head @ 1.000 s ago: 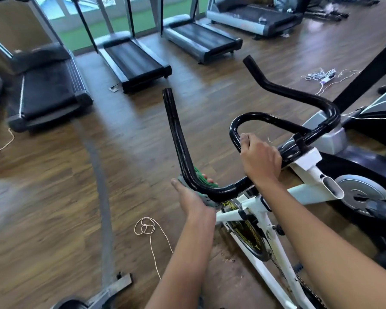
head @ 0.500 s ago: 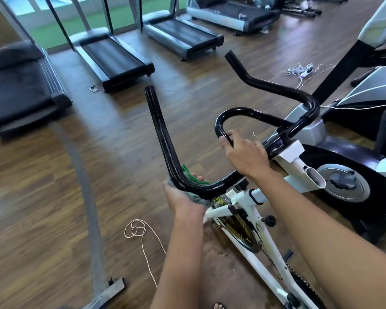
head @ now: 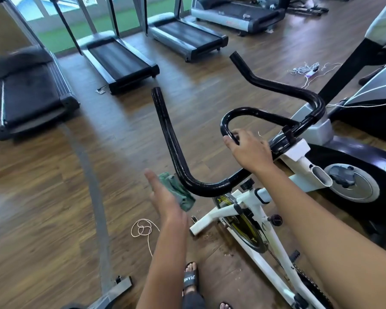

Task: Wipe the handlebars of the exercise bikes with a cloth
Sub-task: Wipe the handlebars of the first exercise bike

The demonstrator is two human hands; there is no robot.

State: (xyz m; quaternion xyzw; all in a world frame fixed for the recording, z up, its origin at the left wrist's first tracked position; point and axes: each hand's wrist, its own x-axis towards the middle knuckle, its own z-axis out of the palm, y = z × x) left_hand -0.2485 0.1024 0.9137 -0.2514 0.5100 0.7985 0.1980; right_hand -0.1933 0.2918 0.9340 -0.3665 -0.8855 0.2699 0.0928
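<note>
The black handlebar [head: 172, 139] of a white exercise bike [head: 261, 219] curves up in front of me, its left horn pointing away. A crumpled green cloth [head: 176, 190] sits just left of the lower bend of that horn, touching it. My left hand [head: 165, 197] is beside the bend with its fingers stretched out, and the cloth lies against its palm side; the thumb is hidden. My right hand [head: 250, 152] is wrapped around the inner loop of the handlebar near the stem.
Three treadmills [head: 120, 61] stand in a row ahead, by the windows. Another black and grey machine [head: 354, 181] is close on the right. A looped string [head: 142, 229] and loose cables [head: 305, 69] lie on the wooden floor. My sandalled foot [head: 191, 279] is beside the bike.
My left hand has come off the lower bend of the bar and its fingers have straightened, with the cloth now showing beside the bar. My right hand keeps its grip on the inner loop.
</note>
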